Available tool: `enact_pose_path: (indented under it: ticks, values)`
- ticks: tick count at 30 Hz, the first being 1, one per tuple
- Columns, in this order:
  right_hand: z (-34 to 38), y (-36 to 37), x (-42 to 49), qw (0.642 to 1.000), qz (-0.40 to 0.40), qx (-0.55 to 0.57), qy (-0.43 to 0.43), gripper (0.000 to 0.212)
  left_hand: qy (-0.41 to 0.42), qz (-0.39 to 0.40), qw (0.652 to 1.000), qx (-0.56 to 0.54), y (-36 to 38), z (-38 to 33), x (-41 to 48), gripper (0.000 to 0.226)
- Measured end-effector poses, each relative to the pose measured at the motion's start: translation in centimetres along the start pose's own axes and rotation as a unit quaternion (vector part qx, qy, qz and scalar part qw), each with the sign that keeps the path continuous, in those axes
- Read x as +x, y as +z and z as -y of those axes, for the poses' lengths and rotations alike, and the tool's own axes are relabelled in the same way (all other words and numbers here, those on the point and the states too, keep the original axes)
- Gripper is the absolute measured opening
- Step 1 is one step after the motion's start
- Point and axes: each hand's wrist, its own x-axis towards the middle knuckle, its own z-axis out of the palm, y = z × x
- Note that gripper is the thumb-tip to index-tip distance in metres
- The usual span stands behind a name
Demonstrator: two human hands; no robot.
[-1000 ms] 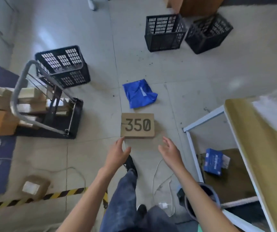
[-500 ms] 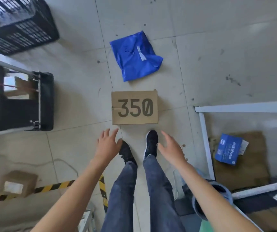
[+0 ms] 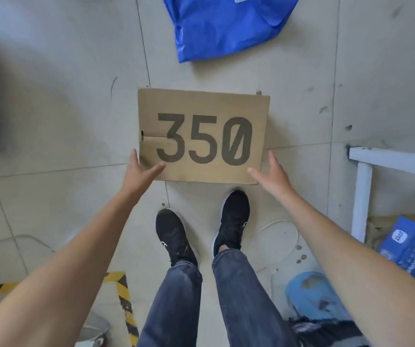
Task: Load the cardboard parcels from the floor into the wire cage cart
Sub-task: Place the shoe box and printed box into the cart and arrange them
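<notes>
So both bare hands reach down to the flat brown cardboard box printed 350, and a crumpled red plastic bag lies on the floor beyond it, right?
Not quite. The head view shows the crumpled plastic bag is blue, not red. The rest stands: the left hand and right hand reach to the flat brown cardboard box printed 350, and the bag lies on the floor beyond it.

Head view: we look almost straight down from our own head, over our shoes [image 3: 174, 236] to the floor [image 3: 51, 96].
Nearness: close, with the cardboard parcel [image 3: 201, 136] centred.
</notes>
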Motion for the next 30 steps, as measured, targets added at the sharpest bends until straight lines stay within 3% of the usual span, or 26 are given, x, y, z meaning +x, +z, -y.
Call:
enact_pose_path:
  ticks: [4,10,20,26,30]
  values:
    - [0.1,2.0,1.4,0.996,0.025,0.083,0.012,0.101,-0.025,0.022,0.993,-0.116,1.3,1.1,1.7,0.063]
    - [3.0,0.0,-4.2,0.991,-0.006,0.136,-0.007,0.096,0.015,-0.008,0.992,-0.124,-2.3,-1.0,-4.1,0.066]
    - [15.6,-12.7,-30.7,0.987,-0.008,0.125,-0.105,0.092,0.085,-0.099,0.978,-0.163,-18.0,-12.7,-28.5,0.057]
    - [23.9,-20.1,-46.1,0.965,-0.011,0.146,-0.218,0.083,0.148,-0.180,0.955,-0.183,-28.3,-19.5,-43.7,0.063]
    - [28.0,-22.7,-54.9,0.948,0.014,0.138,-0.285,0.088,0.174,-0.237,0.927,-0.231,-33.1,-20.3,-54.7,0.063]
